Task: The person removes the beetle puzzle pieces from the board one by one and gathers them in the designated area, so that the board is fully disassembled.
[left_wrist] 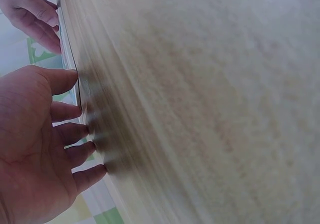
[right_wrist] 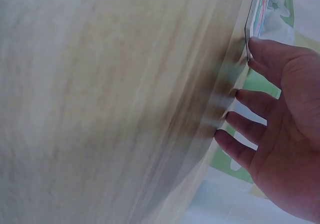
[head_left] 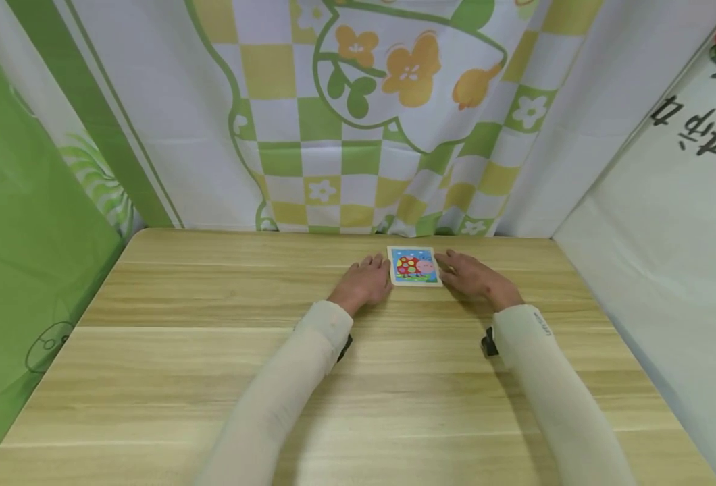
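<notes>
A small square picture board [head_left: 415, 266] with a pale frame lies flat near the table's far edge. On it is a red ladybug with coloured spots against blue. My left hand [head_left: 367, 280] rests beside its left edge, thumb and index finger at the side. In the left wrist view that hand [left_wrist: 37, 139] has spread fingers with tips on the wood. My right hand [head_left: 470, 275] touches the board's right edge with thumb and index finger. The right wrist view shows the right hand [right_wrist: 285, 114] with its other fingertips on the table. Only the board's thin edge [right_wrist: 257, 14] shows there.
The wooden table [head_left: 212, 378] extends toward me from the board. A checked, flowered curtain [head_left: 358, 121] hangs right behind its far edge. Green cloth [head_left: 23, 223] borders the left side, and a white sheet with writing [head_left: 668, 223] the right.
</notes>
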A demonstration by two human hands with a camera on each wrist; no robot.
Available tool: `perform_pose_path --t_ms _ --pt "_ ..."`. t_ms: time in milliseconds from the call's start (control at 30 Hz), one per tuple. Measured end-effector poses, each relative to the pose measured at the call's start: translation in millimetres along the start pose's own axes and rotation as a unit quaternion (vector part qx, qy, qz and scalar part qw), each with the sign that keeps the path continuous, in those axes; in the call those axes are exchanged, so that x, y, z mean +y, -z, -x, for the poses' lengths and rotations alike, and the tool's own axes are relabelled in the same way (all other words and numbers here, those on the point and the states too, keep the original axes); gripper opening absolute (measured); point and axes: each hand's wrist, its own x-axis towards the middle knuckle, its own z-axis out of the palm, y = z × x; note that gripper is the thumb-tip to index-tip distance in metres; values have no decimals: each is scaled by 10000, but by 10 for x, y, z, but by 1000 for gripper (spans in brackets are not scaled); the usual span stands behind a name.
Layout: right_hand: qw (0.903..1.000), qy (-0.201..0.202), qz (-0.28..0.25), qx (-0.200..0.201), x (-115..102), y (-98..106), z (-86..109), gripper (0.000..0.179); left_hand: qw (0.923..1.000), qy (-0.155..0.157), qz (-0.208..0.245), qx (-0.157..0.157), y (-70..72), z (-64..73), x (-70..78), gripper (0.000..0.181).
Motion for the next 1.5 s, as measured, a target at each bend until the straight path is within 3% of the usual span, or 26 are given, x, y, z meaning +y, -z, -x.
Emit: perform_pose_path --t_ms 467,633,1133,1500 --pt "9998 -173 -120 -71 -67 -49 94 59 9997 38 -218 56 -50 -27 -23 60" --pt "10000 -61 -61 30 -96 -86 126 59 9996 23 -250 101 -58 8 -37 59" --pt "9987 365 277 200 -287 -187 183 57 9987 -81 -484 142 -61 244 -119 58" --pt "9973 526 510 -23 -556 -296 215 64 9964 -420 -662 321 -107 567 -307 58"
